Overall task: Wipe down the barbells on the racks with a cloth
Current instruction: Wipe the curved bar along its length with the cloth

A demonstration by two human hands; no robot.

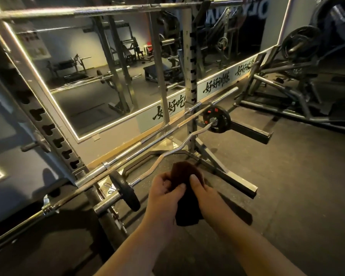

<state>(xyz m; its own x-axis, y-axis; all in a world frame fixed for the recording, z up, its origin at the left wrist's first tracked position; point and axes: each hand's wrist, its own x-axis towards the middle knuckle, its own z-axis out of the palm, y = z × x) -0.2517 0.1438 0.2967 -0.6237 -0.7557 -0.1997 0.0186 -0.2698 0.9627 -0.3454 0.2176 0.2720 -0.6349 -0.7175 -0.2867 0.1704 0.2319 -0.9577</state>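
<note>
Two hands meet in front of the rack (189, 56). The left hand (163, 188) and the right hand (201, 188) each pinch one dark cloth (184, 172) between thumb and curled fingers, and its lower end hangs between the wrists. The cloth touches none of the bars.

Three barbells show. One straight bar (116, 9) lies across the rack's top edge. A second straight bar (151, 136) lies low along the rack's mirror (88, 76) side. One curl bar (167, 154) sits just in front of it, directly beyond the cloth, carrying two plates: the far plate (219, 118) and the near plate (126, 192).
</note>
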